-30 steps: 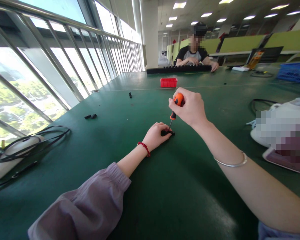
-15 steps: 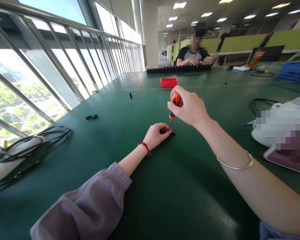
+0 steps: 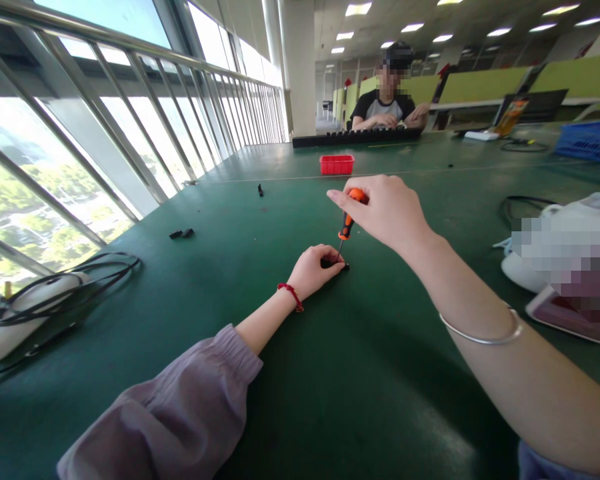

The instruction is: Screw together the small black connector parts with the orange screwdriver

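Note:
In the head view, my left hand rests on the green tabletop, its thumb and fingers pinching a small black part. Most of that part is hidden by the fingers; only its end shows. A screwdriver with an orange and black handle stands nearly upright, leaning a little to the right. Its thin shaft runs down to the part beside my left fingertips; the exact contact of the tip is hidden. My right hand is on the top of the handle from the right, with the thumb stretched out to the left.
A red bin stands beyond my hands. Small black pieces lie to the left, another black piece farther off. Black cable coils at the left edge. A person sits across the table behind a long black strip.
My right hand has turned on the screwdriver's handle, the thumb swinging out to the left and more of the handle showing. My left hand stays in place.

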